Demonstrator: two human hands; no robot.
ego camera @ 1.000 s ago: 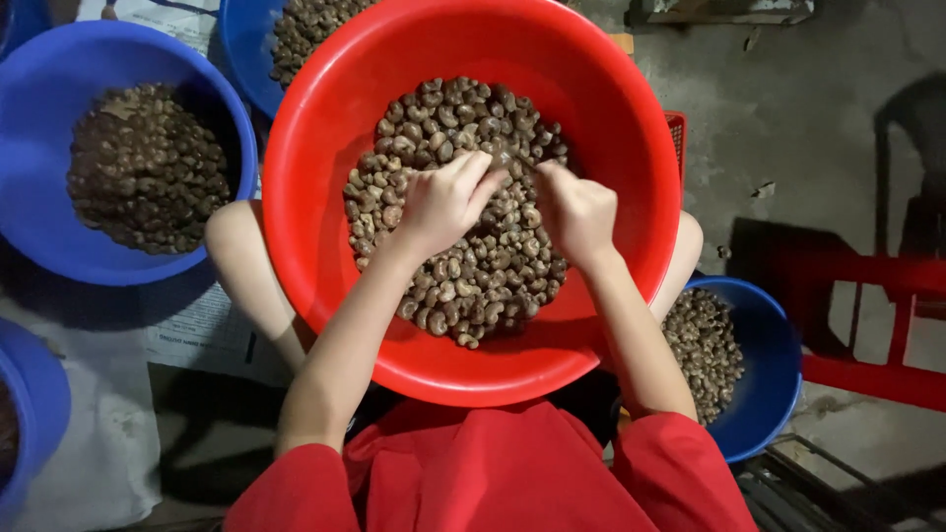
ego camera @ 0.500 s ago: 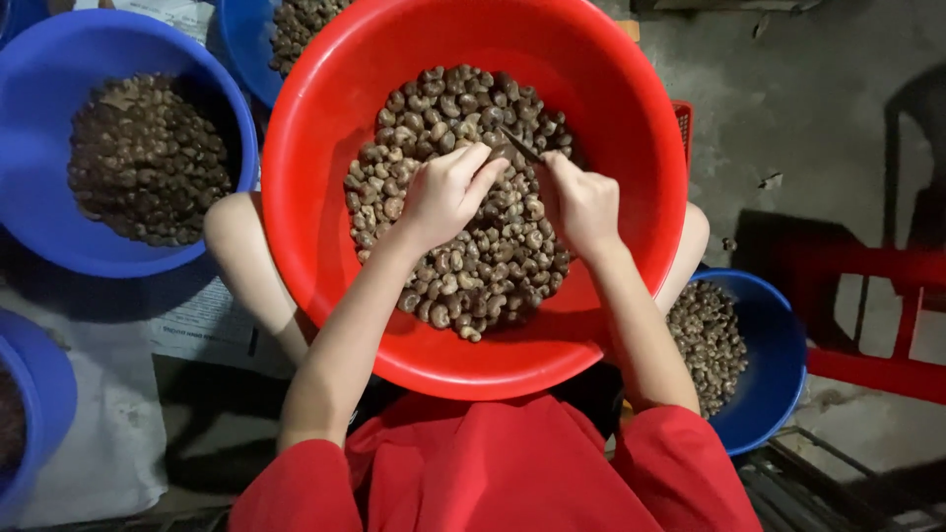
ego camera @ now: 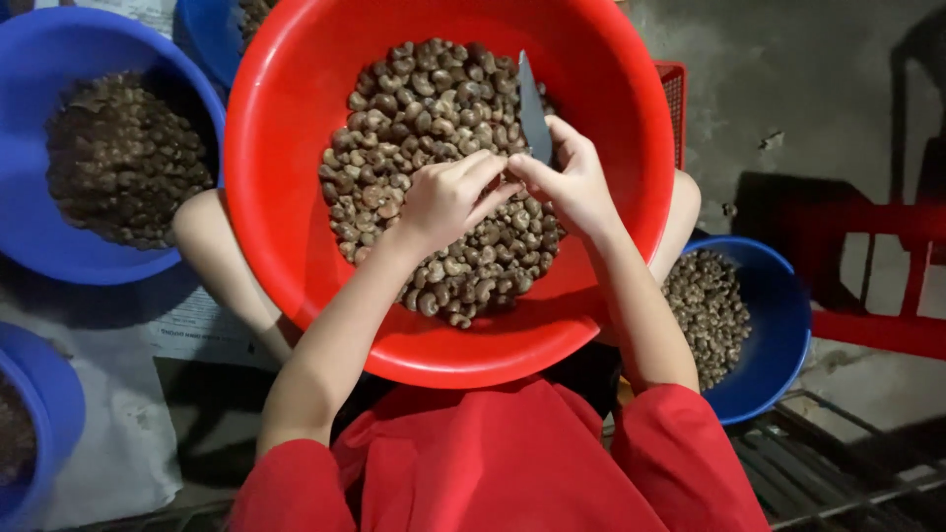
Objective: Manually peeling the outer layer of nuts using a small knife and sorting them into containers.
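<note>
A big red basin point(ego camera: 286, 197) rests on my lap, holding a heap of brown cashew nuts point(ego camera: 414, 108). Over the heap, my left hand point(ego camera: 443, 197) pinches a single nut between thumb and fingers. My right hand point(ego camera: 576, 182) grips a small knife point(ego camera: 533, 113) whose grey blade points up and away from me. The fingertips of both hands meet at the nut in the middle of the basin.
A blue basin point(ego camera: 59, 256) of dark nuts stands at the left, another blue basin point(ego camera: 202, 30) behind it, and a third point(ego camera: 39, 414) at the lower left. A blue basin point(ego camera: 778, 325) of nuts sits by my right knee. Red stool frame point(ego camera: 877, 286) at right; paper on the floor.
The knife blade has swung from lying low across the nuts to pointing upward. Both hands rose slightly and closed together on one nut. The view shifted a little left.
</note>
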